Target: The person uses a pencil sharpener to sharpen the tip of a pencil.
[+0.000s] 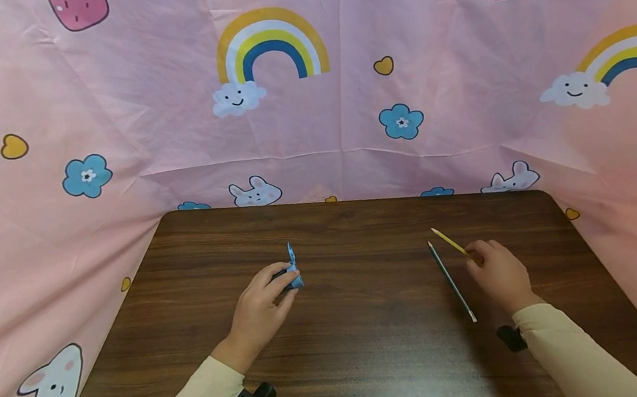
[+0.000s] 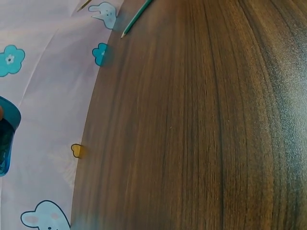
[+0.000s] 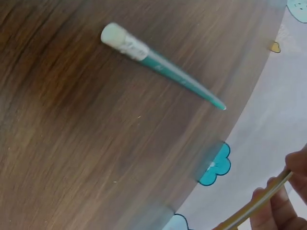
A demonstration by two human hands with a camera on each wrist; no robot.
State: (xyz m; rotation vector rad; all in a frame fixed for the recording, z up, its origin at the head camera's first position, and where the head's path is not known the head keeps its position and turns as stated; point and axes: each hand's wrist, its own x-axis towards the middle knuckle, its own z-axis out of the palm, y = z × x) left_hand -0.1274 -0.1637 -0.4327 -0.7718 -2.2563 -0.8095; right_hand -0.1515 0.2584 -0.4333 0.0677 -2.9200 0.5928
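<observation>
Left grip [image 1: 261, 301] around a blue object [image 1: 297, 282], right grip [image 1: 501, 273] around a yellow pencil [image 1: 447, 239] near a green pencil [image 1: 452, 283].

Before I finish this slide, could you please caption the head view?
Left hand holds a small blue object, right hand a yellow pencil; a green pencil lies on the wooden table.

The left hand [image 1: 261, 302] partly hides the blue object [image 1: 297, 282], the right hand [image 1: 501, 273] the yellow pencil [image 1: 450, 242]

A dark brown, wood-grained tabletop [image 1: 356, 325] with rounded far corners carries a green pencil [image 1: 451, 280] at about three o'clock from its middle, tip pointing to eleven, whitish eraser to five.
</observation>
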